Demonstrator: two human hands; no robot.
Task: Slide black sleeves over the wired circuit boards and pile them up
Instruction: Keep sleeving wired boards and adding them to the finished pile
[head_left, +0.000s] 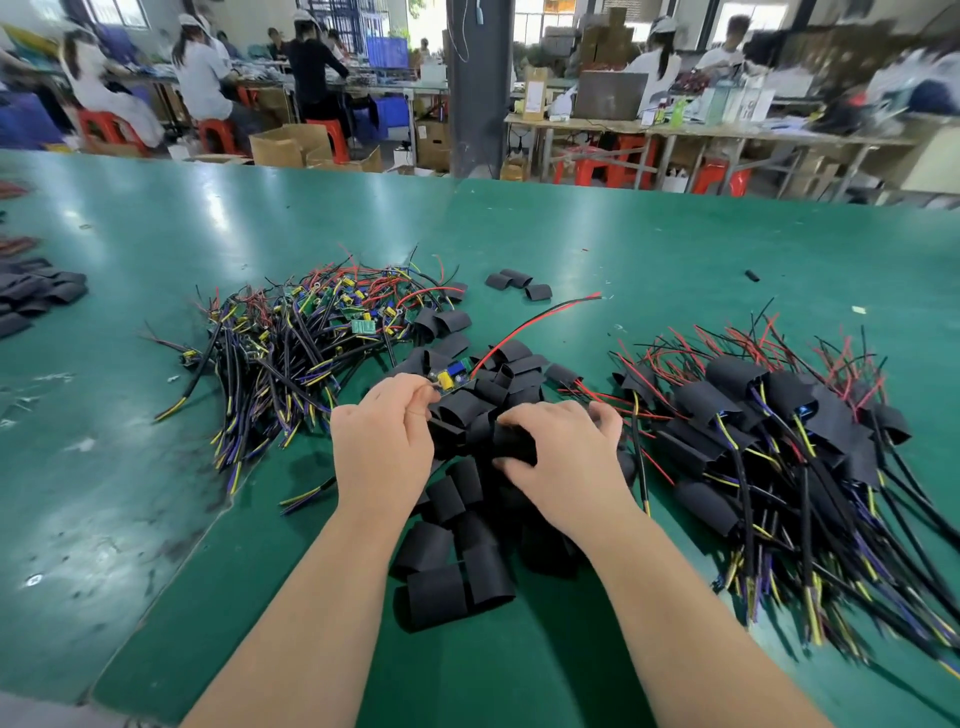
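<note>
The fingers (415, 397) of my left hand (382, 434) were curled and pinched the near end of one bare circuit board (451, 375), which was held just above the middle heap. The board showed a blue part and a yellow part, and its red-and-black wire pair (540, 317) arched away to the upper right. The fingers (566, 415) of my right hand (563, 452) were curled over a black sleeve (517, 442), with the thumb beneath it, so the sleeve was gripped between them, just beside the left hand. Board and sleeve were apart; the board was not inside the sleeve. Both hands were over the heap of loose sleeves (452, 525), which lay in the middle of the green tabletop (649, 249) and ran towards me between my forearms. To the left of that heap lay the pile of unsleeved boards (311, 332), a tangle of green boards and black, yellow, blue and red wires. To the right lay the pile of sleeved boards (769, 431), with black covers on and wires trailing out at both ends. Three stray sleeves (517, 283) lay apart behind the heap, and more sleeves (31, 296) lay at the left edge of the tabletop. In the background, blurred people (202, 67) sat at other tables on red stools (218, 135).
</note>
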